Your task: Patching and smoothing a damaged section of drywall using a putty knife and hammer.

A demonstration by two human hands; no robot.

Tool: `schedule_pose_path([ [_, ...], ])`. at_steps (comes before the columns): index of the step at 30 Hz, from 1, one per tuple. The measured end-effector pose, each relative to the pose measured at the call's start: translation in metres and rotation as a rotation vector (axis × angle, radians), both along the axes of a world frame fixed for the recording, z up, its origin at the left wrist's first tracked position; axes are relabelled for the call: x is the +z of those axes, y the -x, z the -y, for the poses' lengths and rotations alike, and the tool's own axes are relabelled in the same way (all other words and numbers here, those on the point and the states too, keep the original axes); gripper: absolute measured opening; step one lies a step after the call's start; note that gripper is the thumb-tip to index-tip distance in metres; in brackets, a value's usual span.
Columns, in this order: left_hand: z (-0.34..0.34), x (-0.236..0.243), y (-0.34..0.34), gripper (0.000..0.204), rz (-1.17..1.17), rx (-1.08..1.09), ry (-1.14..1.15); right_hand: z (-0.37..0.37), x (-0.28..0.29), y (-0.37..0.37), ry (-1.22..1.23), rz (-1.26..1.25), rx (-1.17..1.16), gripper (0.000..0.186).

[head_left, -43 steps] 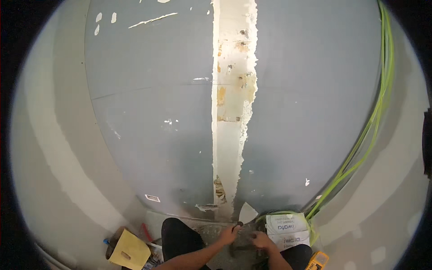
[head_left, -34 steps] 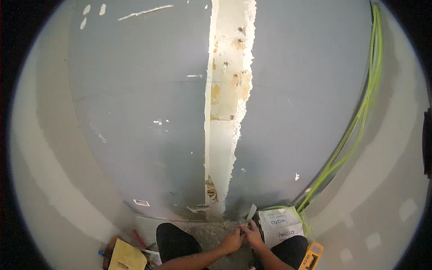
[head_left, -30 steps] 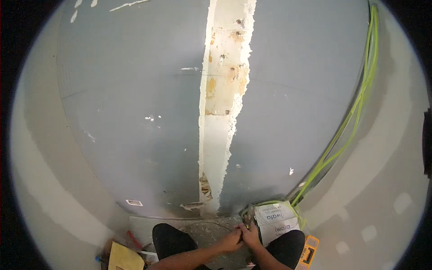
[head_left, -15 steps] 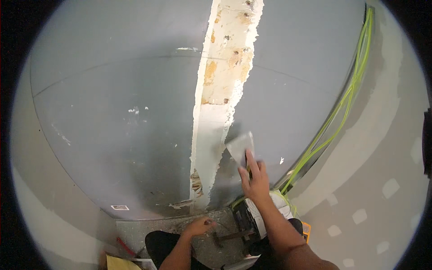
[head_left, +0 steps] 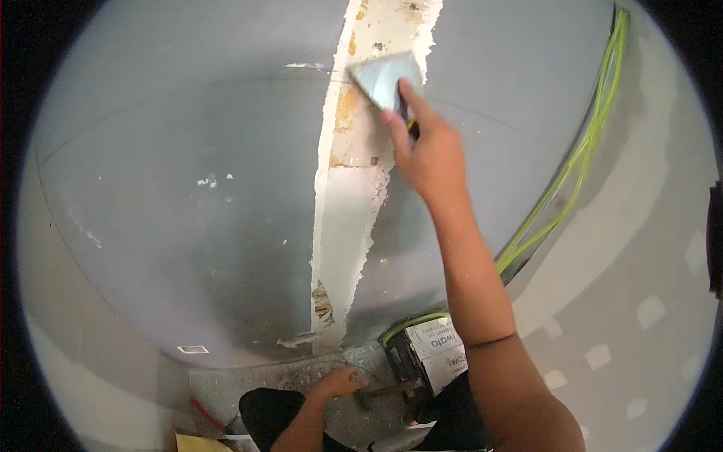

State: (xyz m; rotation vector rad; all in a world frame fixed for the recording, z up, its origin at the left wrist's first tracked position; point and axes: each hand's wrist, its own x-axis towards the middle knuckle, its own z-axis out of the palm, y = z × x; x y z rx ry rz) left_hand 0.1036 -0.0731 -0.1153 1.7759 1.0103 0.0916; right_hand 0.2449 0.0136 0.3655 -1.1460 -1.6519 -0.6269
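My right hand (head_left: pixel 429 151) is raised, gripping a wide-bladed scraper (head_left: pixel 380 75). Its blade sits over the pale, ragged strip (head_left: pixel 339 196) of exposed patchy surface running up the blue-grey wall (head_left: pixel 226 226), against or just off the surface; which is unclear. Down near the dusty floor, my left hand (head_left: pixel 339 383) has its fingers curled, and anything inside them is too small to make out. Just right of it is a dark long-handled tool (head_left: pixel 395 390), perhaps a hammer.
Green cables (head_left: pixel 580 173) run down the right corner to a white-topped box (head_left: pixel 433 354) beside my right forearm. Plastered side walls (head_left: pixel 633 301) flank me. My knees (head_left: pixel 260 410) are at the bottom, near a red object (head_left: pixel 207 414) and yellow item (head_left: pixel 196 444) on the left.
My hands were together low by the floor; my right hand has swung up the strip with the scraper, while my left stayed low and shifted leftward. The view has shifted as well.
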Motion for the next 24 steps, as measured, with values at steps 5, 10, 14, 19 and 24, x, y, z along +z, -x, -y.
schedule_pose_path([
  [5,0.005,0.015,-0.006,0.069,0.015,0.095,0.006,0.012,-0.063,-0.016,0.092,-0.048,-0.005,0.052],
  [10,0.014,0.014,-0.010,0.067,0.044,0.090,-0.069,0.010,-0.049,-0.031,0.160,-0.025,-0.044,0.053],
  [14,0.009,0.020,-0.006,0.069,-0.078,-0.005,-0.052,0.000,-0.064,-0.031,0.079,0.032,-0.060,0.057],
  [19,-0.006,0.011,-0.009,0.071,-0.044,0.058,-0.049,-0.001,-0.110,-0.021,0.124,-0.050,0.055,0.056],
  [24,0.004,0.029,-0.013,0.075,-0.084,0.015,0.092,0.003,-0.003,-0.015,0.112,-0.098,0.030,0.053],
])
